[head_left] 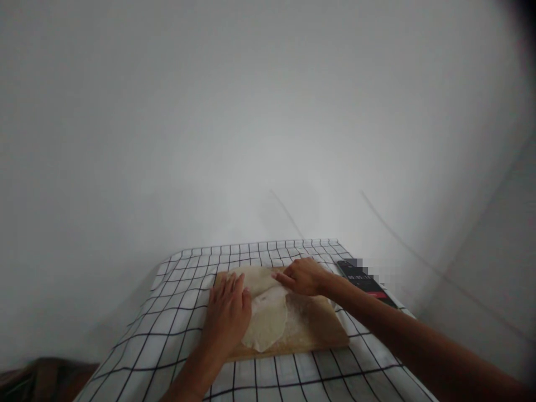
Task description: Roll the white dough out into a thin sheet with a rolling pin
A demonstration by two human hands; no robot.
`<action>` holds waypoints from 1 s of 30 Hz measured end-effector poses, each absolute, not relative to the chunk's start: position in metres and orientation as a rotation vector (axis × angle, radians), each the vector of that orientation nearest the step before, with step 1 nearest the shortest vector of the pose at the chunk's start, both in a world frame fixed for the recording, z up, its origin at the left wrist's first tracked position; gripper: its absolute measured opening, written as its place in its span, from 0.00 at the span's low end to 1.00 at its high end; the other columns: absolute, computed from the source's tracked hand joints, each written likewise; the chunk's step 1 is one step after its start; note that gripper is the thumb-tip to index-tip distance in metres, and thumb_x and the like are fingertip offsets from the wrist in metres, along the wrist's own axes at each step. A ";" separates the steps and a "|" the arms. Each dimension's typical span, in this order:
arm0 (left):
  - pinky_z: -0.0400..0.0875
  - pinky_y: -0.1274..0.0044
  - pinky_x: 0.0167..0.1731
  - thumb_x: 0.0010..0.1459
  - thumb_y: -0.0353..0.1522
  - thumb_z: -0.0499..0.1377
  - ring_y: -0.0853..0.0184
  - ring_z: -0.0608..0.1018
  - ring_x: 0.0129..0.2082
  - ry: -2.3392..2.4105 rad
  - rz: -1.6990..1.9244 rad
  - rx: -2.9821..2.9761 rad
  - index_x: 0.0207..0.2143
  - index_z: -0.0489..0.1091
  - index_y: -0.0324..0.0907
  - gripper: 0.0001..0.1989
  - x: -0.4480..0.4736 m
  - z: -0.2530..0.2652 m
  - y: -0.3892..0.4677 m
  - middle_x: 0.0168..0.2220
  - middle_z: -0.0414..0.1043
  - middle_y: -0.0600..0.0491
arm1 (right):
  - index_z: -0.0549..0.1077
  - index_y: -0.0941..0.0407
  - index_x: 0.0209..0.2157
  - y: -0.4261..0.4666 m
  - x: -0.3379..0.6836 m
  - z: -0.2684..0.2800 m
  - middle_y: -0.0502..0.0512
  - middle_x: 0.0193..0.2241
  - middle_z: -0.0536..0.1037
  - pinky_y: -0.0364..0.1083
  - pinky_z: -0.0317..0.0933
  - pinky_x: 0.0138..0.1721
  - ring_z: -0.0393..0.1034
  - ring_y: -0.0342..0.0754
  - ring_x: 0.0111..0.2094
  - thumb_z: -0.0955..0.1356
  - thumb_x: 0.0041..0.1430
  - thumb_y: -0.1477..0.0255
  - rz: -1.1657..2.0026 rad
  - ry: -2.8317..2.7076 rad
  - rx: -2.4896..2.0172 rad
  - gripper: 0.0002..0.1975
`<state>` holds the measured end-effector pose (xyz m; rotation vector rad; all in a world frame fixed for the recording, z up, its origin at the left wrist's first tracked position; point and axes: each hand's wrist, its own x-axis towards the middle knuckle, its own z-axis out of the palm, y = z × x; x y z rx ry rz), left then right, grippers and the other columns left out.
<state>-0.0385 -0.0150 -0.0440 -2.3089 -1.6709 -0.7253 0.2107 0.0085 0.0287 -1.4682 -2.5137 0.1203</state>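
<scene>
A thin, pale sheet of dough (268, 321) lies on a wooden board (330, 329), with a crease or fold across its middle. My left hand (229, 304) rests flat over the dough's left side, fingers stretched out and pointing away from me. At the far right part of the dough, my right hand (304, 276) is closed, its fingers curled and the thumb side against the sheet. The dough edge there is partly hidden by that hand.
The board rests on a white cloth with a dark grid (176, 312) that covers the table. A phone (364, 282) showing a timer lies right of the board, partly behind my right forearm. A pale wall (251, 139) rises behind the table.
</scene>
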 end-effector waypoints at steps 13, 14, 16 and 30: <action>0.55 0.50 0.66 0.71 0.36 0.43 0.46 0.64 0.68 -1.504 -0.663 -2.290 0.65 0.63 0.30 0.27 -0.024 -0.034 -0.028 0.66 0.65 0.33 | 0.71 0.54 0.64 0.006 0.220 -0.013 0.57 0.63 0.72 0.56 0.55 0.65 0.64 0.55 0.65 0.51 0.75 0.63 0.075 -2.387 -1.415 0.27; 0.56 0.51 0.66 0.71 0.36 0.44 0.46 0.64 0.68 -1.488 -0.677 -2.295 0.65 0.63 0.30 0.27 -0.022 -0.034 -0.029 0.66 0.65 0.34 | 0.70 0.55 0.64 0.002 0.221 -0.014 0.58 0.64 0.72 0.57 0.54 0.66 0.63 0.55 0.66 0.52 0.75 0.64 0.066 -2.369 -1.425 0.27; 0.58 0.51 0.66 0.71 0.37 0.43 0.46 0.64 0.69 -1.476 -0.709 -2.318 0.64 0.64 0.29 0.28 -0.020 -0.037 -0.033 0.66 0.65 0.33 | 0.71 0.58 0.63 -0.008 0.223 -0.016 0.60 0.64 0.71 0.57 0.52 0.68 0.62 0.55 0.66 0.53 0.74 0.64 0.055 -2.338 -1.421 0.27; 0.57 0.44 0.65 0.70 0.35 0.45 0.42 0.62 0.69 -1.479 -0.633 -2.421 0.63 0.67 0.31 0.26 -0.027 -0.033 -0.040 0.67 0.62 0.32 | 0.78 0.55 0.52 -0.018 0.216 -0.001 0.60 0.53 0.80 0.53 0.61 0.58 0.74 0.54 0.54 0.54 0.75 0.63 0.036 -2.281 -1.463 0.24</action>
